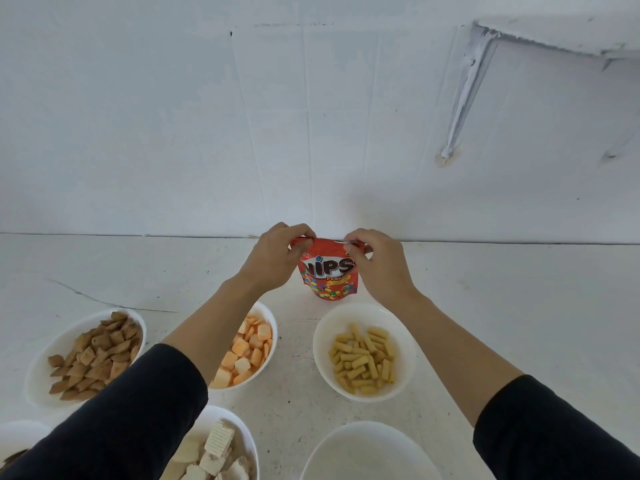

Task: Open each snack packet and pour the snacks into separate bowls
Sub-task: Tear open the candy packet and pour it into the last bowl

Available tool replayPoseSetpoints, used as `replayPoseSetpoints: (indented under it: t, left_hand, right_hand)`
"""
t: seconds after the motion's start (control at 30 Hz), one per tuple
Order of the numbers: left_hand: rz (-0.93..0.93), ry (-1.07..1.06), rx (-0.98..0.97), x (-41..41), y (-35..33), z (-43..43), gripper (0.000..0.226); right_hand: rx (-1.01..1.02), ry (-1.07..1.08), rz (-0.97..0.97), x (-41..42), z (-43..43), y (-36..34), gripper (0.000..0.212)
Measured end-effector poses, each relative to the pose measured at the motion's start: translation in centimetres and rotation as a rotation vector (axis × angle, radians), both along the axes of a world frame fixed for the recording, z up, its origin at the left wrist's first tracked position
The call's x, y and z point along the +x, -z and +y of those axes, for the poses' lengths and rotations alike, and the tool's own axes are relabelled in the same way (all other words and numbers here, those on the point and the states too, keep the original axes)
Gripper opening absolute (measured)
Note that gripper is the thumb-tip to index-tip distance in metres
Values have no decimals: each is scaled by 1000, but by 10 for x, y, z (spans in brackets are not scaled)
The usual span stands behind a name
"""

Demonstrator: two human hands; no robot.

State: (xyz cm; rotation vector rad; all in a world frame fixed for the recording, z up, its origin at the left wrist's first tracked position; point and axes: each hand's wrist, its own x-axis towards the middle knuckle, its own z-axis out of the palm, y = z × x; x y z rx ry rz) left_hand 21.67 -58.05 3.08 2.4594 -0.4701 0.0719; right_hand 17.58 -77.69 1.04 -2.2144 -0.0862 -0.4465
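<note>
A red Nips packet (329, 275) stands upright near the back of the white table, close to the wall. My left hand (277, 256) pinches its top left corner and my right hand (377, 261) pinches its top right corner. In front of it are white bowls: one with yellow stick snacks (363, 355), one with orange squares (249, 344) partly under my left forearm, one with brown pillow snacks (90, 355), one with pale wafers (214, 448), and an empty bowl (370, 452) at the bottom edge.
The rim of another bowl (17, 438) shows at the bottom left corner. A white wall (311, 133) rises right behind the packet. A white shelf bracket (464, 91) hangs on the wall at the upper right. Bare table (519, 306) extends to the right.
</note>
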Motion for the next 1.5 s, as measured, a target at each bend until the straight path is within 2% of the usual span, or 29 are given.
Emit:
replayPoseSetpoints:
  t: [0.23, 0.53, 0.77, 1.07, 1.3, 1.5]
  left_hand:
    - [-150, -44, -40, -19, -48, 23, 19]
    - [-248, -148, -79, -71, -99, 112, 16]
    - [-245, -288, -90, -112, -112, 209, 14]
    - [-174, -482, -46, -165, -119, 373, 16]
    - [-114, -565, -27, -190, -106, 475, 16]
    - [-51, -582, -66, -198, -82, 520, 17]
  right_hand:
    - [19, -37, -157, -6, 22, -46, 9]
    - [89, -211, -209, -27, 102, -97, 7]
    - [75, -402, -182, -32, 197, -116, 9]
    - [117, -616, -139, -44, 373, -114, 9]
    - [124, -670, -87, -53, 486, -100, 10]
    - [106, -652, -57, -57, 535, -76, 10]
